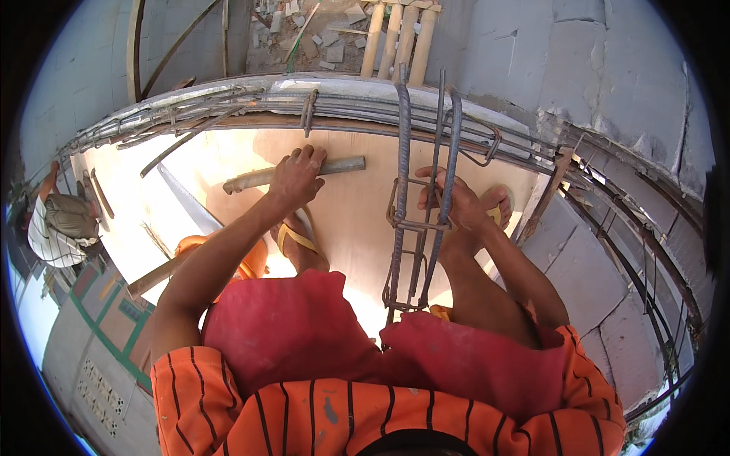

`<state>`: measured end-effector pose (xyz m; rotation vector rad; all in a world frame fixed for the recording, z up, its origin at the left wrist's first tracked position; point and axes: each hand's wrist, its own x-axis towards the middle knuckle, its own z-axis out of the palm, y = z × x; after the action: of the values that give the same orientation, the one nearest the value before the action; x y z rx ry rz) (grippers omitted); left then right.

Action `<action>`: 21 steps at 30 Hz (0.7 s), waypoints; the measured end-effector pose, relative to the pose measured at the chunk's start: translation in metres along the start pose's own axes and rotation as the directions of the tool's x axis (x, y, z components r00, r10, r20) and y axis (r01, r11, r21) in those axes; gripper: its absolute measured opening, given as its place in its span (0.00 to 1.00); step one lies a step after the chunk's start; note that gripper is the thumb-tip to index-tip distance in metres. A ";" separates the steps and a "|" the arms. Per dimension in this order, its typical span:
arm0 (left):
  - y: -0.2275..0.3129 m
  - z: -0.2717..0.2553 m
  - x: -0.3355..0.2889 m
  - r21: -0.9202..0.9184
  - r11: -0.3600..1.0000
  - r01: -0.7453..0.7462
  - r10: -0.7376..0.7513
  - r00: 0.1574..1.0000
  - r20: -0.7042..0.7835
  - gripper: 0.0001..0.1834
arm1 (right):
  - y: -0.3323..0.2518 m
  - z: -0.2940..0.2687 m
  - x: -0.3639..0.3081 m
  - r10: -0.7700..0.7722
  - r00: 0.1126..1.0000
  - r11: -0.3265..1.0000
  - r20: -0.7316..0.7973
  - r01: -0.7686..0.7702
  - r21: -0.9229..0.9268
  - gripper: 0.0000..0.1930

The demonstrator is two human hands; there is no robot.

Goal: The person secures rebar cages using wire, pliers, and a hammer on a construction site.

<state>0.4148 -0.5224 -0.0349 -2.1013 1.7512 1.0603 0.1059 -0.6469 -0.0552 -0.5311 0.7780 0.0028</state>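
My left hand (298, 178) lies over a short grey-brown pipe (346, 165) on a pale plywood sheet (357, 213), its fingers bent around the pipe's middle. An upright column of ribbed steel rebar (404, 129) rises between my legs, tied with square stirrups (417, 226). My right hand (455, 201) is at this column, with its fingers curled around a bar just above a stirrup. The bars partly hide those fingers.
Long horizontal rebar (350, 114) runs along the sheet's far edge, with rubble (331, 42) and bamboo poles (391, 38) below. Grey block walls (578, 61) stand at right. An orange object (255, 262) is beside my left leg. Another person (61, 216) crouches far left.
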 end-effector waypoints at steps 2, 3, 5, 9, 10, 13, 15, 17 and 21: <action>-0.006 0.004 0.004 0.017 1.000 -0.003 0.003 1.000 0.007 0.24 | 0.020 -0.002 -0.006 0.028 0.999 0.996 0.023 -0.030 0.087 0.31; -0.009 0.006 0.004 0.029 1.000 -0.005 0.005 1.000 0.021 0.24 | 0.027 -0.003 -0.010 0.063 0.997 0.982 0.047 -0.070 0.175 0.36; -0.012 0.008 0.002 0.035 0.999 -0.041 0.041 0.999 0.008 0.23 | 0.034 0.005 -0.016 0.103 0.985 0.956 0.140 -0.137 0.261 0.37; -0.020 0.009 0.002 -0.001 0.992 -0.125 0.125 0.991 -0.044 0.21 | 0.029 0.016 -0.018 0.205 0.949 0.878 0.239 -0.286 0.384 0.41; -0.020 0.008 0.003 -0.003 0.992 -0.123 0.123 0.992 -0.042 0.21 | 0.027 0.016 -0.018 0.208 0.948 0.877 0.240 -0.289 0.384 0.41; -0.024 0.001 -0.001 -0.008 0.992 -0.129 0.128 0.992 -0.016 0.21 | 0.026 0.018 -0.019 0.190 0.940 0.933 0.283 -0.262 0.246 0.34; -0.025 -0.009 -0.004 -0.102 0.988 -0.112 0.121 0.989 0.085 0.22 | 0.029 0.021 -0.025 0.154 0.964 0.982 0.217 -0.174 0.079 0.29; -0.026 -0.029 -0.008 -0.185 0.979 -0.085 0.112 0.983 0.144 0.22 | 0.023 0.010 -0.039 0.165 0.972 0.974 0.166 -0.187 0.128 0.28; -0.002 -0.071 -0.013 -0.335 0.942 -0.006 0.090 0.968 0.235 0.22 | 0.009 -0.012 -0.062 0.227 0.971 0.969 0.070 -0.232 0.089 0.25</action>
<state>0.4437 -0.5530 0.0238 -1.9978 1.5997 1.6560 0.0511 -0.6327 -0.0247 -0.3449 0.7742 0.1937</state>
